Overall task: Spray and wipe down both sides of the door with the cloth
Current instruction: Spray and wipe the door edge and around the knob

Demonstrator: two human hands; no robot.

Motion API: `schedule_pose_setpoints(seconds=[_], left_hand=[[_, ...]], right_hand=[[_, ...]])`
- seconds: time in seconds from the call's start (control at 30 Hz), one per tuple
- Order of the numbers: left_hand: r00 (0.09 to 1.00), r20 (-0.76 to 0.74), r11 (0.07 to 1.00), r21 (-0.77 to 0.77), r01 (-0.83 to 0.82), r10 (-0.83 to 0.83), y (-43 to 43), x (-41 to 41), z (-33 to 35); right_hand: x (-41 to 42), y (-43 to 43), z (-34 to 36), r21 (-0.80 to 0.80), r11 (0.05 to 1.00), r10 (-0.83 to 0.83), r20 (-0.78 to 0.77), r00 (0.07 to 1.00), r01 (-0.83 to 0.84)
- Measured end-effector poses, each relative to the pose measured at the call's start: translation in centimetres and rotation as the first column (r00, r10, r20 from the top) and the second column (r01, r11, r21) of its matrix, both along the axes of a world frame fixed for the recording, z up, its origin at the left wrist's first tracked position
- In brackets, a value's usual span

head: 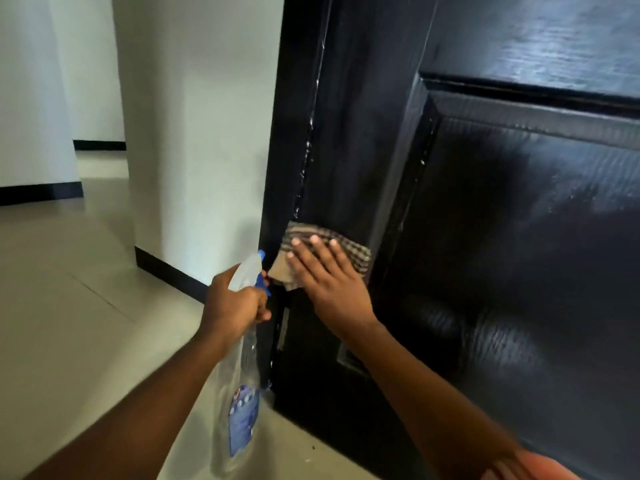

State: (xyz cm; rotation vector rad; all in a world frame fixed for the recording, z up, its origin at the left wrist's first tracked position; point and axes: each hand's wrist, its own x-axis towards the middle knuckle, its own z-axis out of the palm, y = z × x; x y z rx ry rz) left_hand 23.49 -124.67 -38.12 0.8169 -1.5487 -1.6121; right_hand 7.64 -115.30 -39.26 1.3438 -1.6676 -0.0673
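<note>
1. The right grip (329, 282) is laid wide and flat, its fingers straight and spread. It is pressed on the cloth (356, 254), and nothing is curled round.
2. The cloth, checked in brown and beige and folded, is held against the face of the door (519, 237). It is placed on the plain strip between the free edge and the sunken panel, and its left corner is brought right up to that edge.
3. The left grip (232, 303) is closed round the neck of the bottle (242, 403), just under the blue trigger. The blue nozzle tip is pointed up and is seen just beside the cloth's lower left corner.
4. The bottle is clear with a blue label. It is hung tilted below the fist, in front of the floor (69, 289) and close beside the door's edge.
5. The door is black and glossy. Wet streaks (310, 143) are seen running down the corner of the free edge above the cloth, and drops are scattered along the panel moulding.
6. The narrow edge face is turned to the left; what looks like a pale plate (284, 327) is set into it below the cloth.
7. Left of the edge, a white wall (194, 133) with black skirting (166, 268) is stood near. How wide the gap is cannot be told.
8. Open pale floor is spread leftward and toward the camera.
9. An orange-pink sleeve (530, 465) is seen at the lower right corner.
</note>
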Motion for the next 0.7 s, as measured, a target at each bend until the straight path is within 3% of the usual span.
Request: schedule_pose_setpoints(seconds=[0.1, 0.23, 0.27, 0.33, 0.43, 0.53, 0.6, 0.7], left_hand=[[0.999, 0.032, 0.999, -0.016, 0.03, -0.029, -0.1, 1.1, -0.1], [0.992, 0.085, 0.991, -0.085, 0.105, -0.098, -0.8, 0.9, 1.3], [0.99, 0.084, 0.988, -0.093, 0.121, -0.114, -0.9, 0.6, 2.0], [0.985, 0.063, 0.98, -0.105, 0.168, -0.162, -0.8, -0.4, 3.8], [0.977, 0.016, 0.97, -0.123, 0.211, -0.21, -0.8, -1.6, 6.6], [0.973, -0.045, 0.967, -0.129, 0.22, -0.227, -1.0, -2.9, 8.5], [0.968, -0.074, 0.963, -0.14, 0.229, -0.241, -0.5, -3.2, 9.7], [0.964, -0.094, 0.958, -0.172, 0.23, -0.248, 0.4, -3.4, 10.9]], right_hand=[[-1.4, -1.6, -0.7, 0.154, 0.96, -0.225, -0.08, 0.971, 0.235], [-2.8, -0.5, 3.6, 0.359, 0.915, -0.109, -0.216, 0.97, 0.183], [-3.1, -0.2, 6.7, 0.336, 0.928, -0.091, -0.218, 0.972, 0.162], [-3.9, 0.3, 14.8, 0.143, 0.98, -0.105, -0.222, 0.97, 0.139], [-4.5, 1.5, 26.3, -0.116, 0.97, -0.235, -0.229, 0.945, 0.213], [-4.6, 1.3, 28.8, -0.196, 0.958, -0.251, -0.21, 0.945, 0.211], [-4.8, 0.8, 25.7, -0.116, 0.978, -0.199, -0.267, 0.943, 0.174], [-5.0, 1.4, 20.0, 0.243, 0.961, -0.041, -0.339, 0.94, 0.13]])
